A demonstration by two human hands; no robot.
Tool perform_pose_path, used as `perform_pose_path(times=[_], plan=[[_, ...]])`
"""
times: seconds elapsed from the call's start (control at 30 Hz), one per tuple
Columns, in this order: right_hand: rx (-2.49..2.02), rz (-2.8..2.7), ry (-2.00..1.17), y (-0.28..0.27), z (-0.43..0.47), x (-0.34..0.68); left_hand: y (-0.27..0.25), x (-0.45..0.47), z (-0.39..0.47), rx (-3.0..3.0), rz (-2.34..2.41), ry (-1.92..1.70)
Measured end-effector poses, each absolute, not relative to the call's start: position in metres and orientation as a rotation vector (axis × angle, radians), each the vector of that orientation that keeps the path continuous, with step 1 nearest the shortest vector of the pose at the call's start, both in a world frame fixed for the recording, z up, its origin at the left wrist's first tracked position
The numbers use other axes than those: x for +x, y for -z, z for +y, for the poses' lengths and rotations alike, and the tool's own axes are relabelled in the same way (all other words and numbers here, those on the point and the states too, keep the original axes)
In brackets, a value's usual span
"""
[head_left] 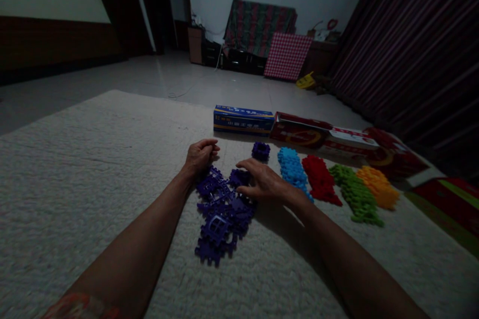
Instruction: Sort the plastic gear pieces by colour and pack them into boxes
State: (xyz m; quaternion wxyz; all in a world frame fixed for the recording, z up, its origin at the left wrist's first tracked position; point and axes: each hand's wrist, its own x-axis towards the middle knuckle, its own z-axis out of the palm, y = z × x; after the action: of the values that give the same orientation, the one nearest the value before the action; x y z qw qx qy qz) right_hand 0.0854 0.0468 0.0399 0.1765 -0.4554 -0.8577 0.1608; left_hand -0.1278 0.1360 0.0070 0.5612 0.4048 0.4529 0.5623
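Note:
My right hand (263,180) reaches over the pile from the right, its thumb and fingers around a dark purple interlocking block (238,177). My left hand (201,154) rests at the pile's far left edge with its fingers curled in; nothing shows in them. Between my forearms lies a loose heap of flat purple interlocking pieces (217,228) with notched edges, some with window-like openings. Just beyond my right hand, a purple cube-like block (261,150) stands apart on the pale mat (149,129).
To the right lie rows of joined blocks: blue (292,167), red (321,179), green (355,194) and yellow (377,187). Behind them stand a blue box (243,122) and red boxes (301,132). A dark curtain (419,50) hangs at right.

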Motion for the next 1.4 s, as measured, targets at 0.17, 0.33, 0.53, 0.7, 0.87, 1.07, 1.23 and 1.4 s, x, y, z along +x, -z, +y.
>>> perform_pose_path(times=[0.17, 0.33, 0.53, 0.7, 0.87, 1.07, 1.23, 1.4], plan=[[-1.450, -2.369, -0.231, -0.050, 0.055, 0.111, -0.007, -0.128, 0.136, 0.932, 1.079, -1.309], [-1.575, -2.449, -0.174, -0.047, 0.056, 0.114, -0.006, -0.128, 0.136, 0.940, 1.083, -1.307], [-1.664, -2.504, -0.098, -0.036, 0.056, 0.106, -0.005, -0.128, 0.137, 0.942, 1.095, -1.308], [-1.616, -2.409, -0.120, -0.037, 0.056, 0.112, -0.004, -0.127, 0.138, 0.947, 1.084, -1.316], [-1.572, -2.294, -0.141, -0.040, 0.064, 0.121, -0.005, -0.128, 0.137, 0.949, 1.094, -1.311], [-1.462, -2.173, -0.139, -0.040, 0.076, 0.135, -0.009, -0.127, 0.135, 0.957, 1.089, -1.312], [-1.403, -2.142, -0.054, -0.033, 0.082, 0.138, -0.013, -0.127, 0.133, 0.961, 1.109, -1.294], [-1.400, -2.162, 0.013, -0.028, 0.084, 0.136, -0.009, -0.127, 0.135, 0.971, 1.113, -1.293]])
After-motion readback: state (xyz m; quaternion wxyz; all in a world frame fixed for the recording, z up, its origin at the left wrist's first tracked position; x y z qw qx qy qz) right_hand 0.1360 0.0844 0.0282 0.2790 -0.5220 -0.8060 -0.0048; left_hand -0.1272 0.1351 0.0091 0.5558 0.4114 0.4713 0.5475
